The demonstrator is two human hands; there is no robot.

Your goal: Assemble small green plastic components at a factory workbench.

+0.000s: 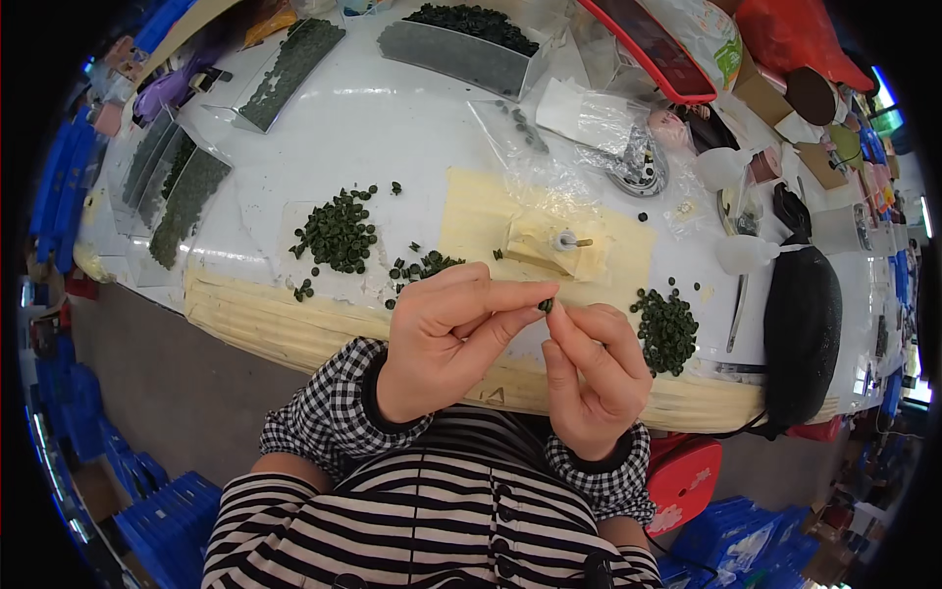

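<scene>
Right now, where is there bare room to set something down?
The widest free patch is white tabletop, bordered by the top-centre bin, the large left pile and the yellow sheet. A narrower strip lies between the right pile and the thin metal tool. Upper right is crowded: clear plastic bag, white paper, red-cased phone.

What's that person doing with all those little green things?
The person's left hand and right hand meet at the fingertips, pinching one tiny green piece. Similar pieces lie in loose heaps on the table: a big heap to the left, another heap to the right. Beyond the hands sits a yellowish block.
</scene>
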